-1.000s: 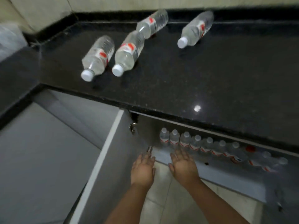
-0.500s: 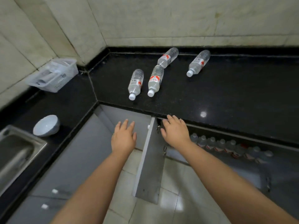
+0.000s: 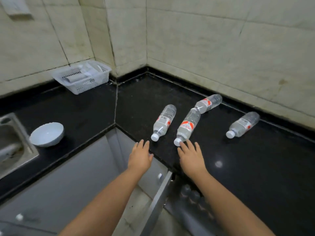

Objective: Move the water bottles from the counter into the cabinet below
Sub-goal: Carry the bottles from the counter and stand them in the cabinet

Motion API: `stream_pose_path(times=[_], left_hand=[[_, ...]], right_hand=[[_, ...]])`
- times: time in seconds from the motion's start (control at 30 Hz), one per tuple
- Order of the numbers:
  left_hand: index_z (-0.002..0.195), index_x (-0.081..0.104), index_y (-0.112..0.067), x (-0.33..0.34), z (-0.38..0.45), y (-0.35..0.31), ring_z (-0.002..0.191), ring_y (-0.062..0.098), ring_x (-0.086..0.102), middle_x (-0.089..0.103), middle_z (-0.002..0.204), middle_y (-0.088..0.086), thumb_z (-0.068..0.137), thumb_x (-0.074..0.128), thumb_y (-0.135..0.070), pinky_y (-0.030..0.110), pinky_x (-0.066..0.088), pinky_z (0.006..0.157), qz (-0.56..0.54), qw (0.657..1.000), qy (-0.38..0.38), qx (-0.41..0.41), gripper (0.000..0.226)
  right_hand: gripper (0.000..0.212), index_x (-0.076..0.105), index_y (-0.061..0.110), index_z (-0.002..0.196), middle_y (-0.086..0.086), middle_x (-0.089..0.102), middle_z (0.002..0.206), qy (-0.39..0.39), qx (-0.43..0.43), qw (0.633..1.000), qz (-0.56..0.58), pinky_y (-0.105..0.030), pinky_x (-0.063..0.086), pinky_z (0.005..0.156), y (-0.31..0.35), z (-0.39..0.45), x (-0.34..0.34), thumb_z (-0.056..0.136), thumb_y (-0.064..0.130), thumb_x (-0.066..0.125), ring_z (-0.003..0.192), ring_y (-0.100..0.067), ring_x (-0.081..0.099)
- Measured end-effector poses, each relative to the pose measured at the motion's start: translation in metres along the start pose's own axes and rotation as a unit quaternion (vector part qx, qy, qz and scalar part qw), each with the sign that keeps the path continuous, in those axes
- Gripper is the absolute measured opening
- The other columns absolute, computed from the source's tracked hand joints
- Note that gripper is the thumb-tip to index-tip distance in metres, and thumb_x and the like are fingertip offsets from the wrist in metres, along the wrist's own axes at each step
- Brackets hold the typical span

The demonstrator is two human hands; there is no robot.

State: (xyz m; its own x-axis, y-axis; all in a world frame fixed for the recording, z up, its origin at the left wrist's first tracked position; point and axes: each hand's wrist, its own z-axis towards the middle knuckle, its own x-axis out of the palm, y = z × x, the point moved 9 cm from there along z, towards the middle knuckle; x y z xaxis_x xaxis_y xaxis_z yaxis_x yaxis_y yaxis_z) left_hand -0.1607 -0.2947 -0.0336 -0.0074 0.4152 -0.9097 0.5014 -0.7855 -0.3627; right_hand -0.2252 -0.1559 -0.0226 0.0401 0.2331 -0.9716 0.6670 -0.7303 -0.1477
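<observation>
both hands have come up from the cabinet opening since the earlier frame and now reach over the counter edge toward the bottles. four water bottles lie on their sides on the black counter (image 3: 255,167): the nearest bottle (image 3: 187,127) with its white cap pointing at the person, a second bottle (image 3: 164,122) just to its left, a third bottle (image 3: 208,103) behind them by the wall, seemingly touching the nearest one's base, and a fourth bottle (image 3: 242,125) well apart to the right. the right hand (image 3: 191,158) is spread flat, fingers straight, holding nothing, its fingertips just beside the nearest bottle's cap; whether they touch it i cannot tell. the left hand (image 3: 140,155) is likewise loose and empty, near the second bottle's cap. the step in hand looks like the reach for a fresh pair, so each hand next needs to close round a bottle's body, one apiece, before lowering. below, the cabinet door (image 3: 158,201) stands ajar, and a few stored bottles (image 3: 189,193) show dimly inside, too dark to count. further left sit one white bowl (image 3: 46,134), one white basket (image 3: 83,76) and part of one sink (image 3: 15,145).
</observation>
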Motion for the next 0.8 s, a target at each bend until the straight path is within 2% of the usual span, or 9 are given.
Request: stream_pose_path(times=[0.13,0.2,0.23,0.27,0.33,0.43,0.57,0.7,0.8], left_hand=[[0.146,0.023,-0.008,0.012,0.052,-0.011,0.143,0.025,0.026,0.028,0.153,0.012,0.095,0.050,-0.026,0.031,0.023,0.119,-0.072,0.996,0.000,-0.047,0.061],[0.143,0.029,-0.008,0.018,0.073,-0.019,0.137,0.022,0.034,0.036,0.147,0.009,0.094,0.053,-0.025,0.027,0.026,0.114,-0.088,0.994,-0.010,-0.058,0.058],[0.140,0.032,-0.008,0.023,0.080,-0.021,0.135,0.021,0.037,0.040,0.143,0.009,0.093,0.054,-0.025,0.025,0.027,0.112,-0.096,0.993,-0.010,-0.061,0.055],[0.137,0.035,-0.008,0.028,0.086,-0.022,0.132,0.021,0.039,0.043,0.140,0.009,0.092,0.055,-0.024,0.025,0.029,0.110,-0.101,0.993,-0.009,-0.065,0.052],[0.131,0.040,-0.006,0.033,0.091,-0.024,0.126,0.024,0.043,0.044,0.134,0.011,0.091,0.058,-0.020,0.027,0.034,0.105,-0.109,0.991,-0.016,-0.074,0.046],[0.125,0.043,-0.003,0.027,0.095,-0.027,0.116,0.028,0.052,0.043,0.130,0.014,0.090,0.059,-0.016,0.033,0.042,0.096,-0.128,0.987,-0.038,-0.086,0.040],[0.120,0.046,0.001,0.020,0.087,-0.028,0.111,0.032,0.054,0.044,0.128,0.018,0.092,0.056,-0.013,0.036,0.044,0.092,-0.115,0.989,-0.047,-0.080,0.033],[0.119,0.052,0.000,-0.011,0.062,-0.033,0.107,0.035,0.054,0.048,0.123,0.019,0.089,0.054,-0.009,0.039,0.045,0.090,-0.058,0.994,-0.092,-0.017,0.031],[0.102,0.063,0.002,-0.034,0.025,-0.046,0.093,0.038,0.059,0.058,0.108,0.021,0.080,0.060,-0.003,0.041,0.051,0.073,-0.022,0.988,-0.127,0.080,0.023]], right_hand=[[0.057,0.013,0.009,0.151,-0.009,0.004,0.161,0.047,-0.078,0.994,-0.054,-0.046,0.004,0.121,-0.006,0.048,0.015,0.099,0.011,0.036,0.149,-0.028,0.000],[0.060,0.026,0.006,0.148,-0.018,0.023,0.156,0.029,-0.123,0.990,-0.067,-0.043,0.023,0.117,-0.007,0.069,0.019,0.094,0.017,0.051,0.145,-0.028,0.023],[0.064,0.049,0.006,0.136,-0.022,0.049,0.140,0.001,-0.148,0.987,-0.069,-0.037,0.042,0.105,-0.005,0.077,0.020,0.079,0.025,0.071,0.131,-0.027,0.048],[0.063,0.071,0.010,0.110,-0.016,0.072,0.110,-0.007,-0.152,0.985,-0.082,-0.028,0.055,0.083,-0.007,0.083,0.024,0.054,0.033,0.087,0.103,-0.023,0.068],[0.047,0.079,0.020,0.068,-0.001,0.075,0.067,-0.045,-0.156,0.982,-0.097,-0.018,0.053,0.055,-0.007,0.090,0.030,0.025,0.036,0.091,0.064,-0.014,0.072],[0.030,0.074,0.021,0.056,0.003,0.071,0.062,-0.054,-0.147,0.980,-0.121,-0.020,0.049,0.056,-0.008,0.093,0.029,0.032,0.033,0.087,0.057,-0.013,0.067],[0.005,0.069,0.020,0.050,0.005,0.065,0.056,-0.112,-0.153,0.971,-0.142,-0.030,0.030,0.069,-0.007,0.076,0.013,0.048,0.018,0.073,0.051,-0.014,0.063],[0.010,0.067,0.016,0.049,0.000,0.062,0.053,-0.158,-0.120,0.969,-0.147,-0.034,0.031,0.071,-0.019,0.048,-0.017,0.046,0.007,0.064,0.046,-0.019,0.060],[0.020,0.068,0.011,0.052,-0.004,0.062,0.053,-0.178,-0.066,0.974,-0.120,-0.036,0.029,0.069,-0.028,0.009,-0.035,0.039,0.001,0.058,0.045,-0.023,0.059]])
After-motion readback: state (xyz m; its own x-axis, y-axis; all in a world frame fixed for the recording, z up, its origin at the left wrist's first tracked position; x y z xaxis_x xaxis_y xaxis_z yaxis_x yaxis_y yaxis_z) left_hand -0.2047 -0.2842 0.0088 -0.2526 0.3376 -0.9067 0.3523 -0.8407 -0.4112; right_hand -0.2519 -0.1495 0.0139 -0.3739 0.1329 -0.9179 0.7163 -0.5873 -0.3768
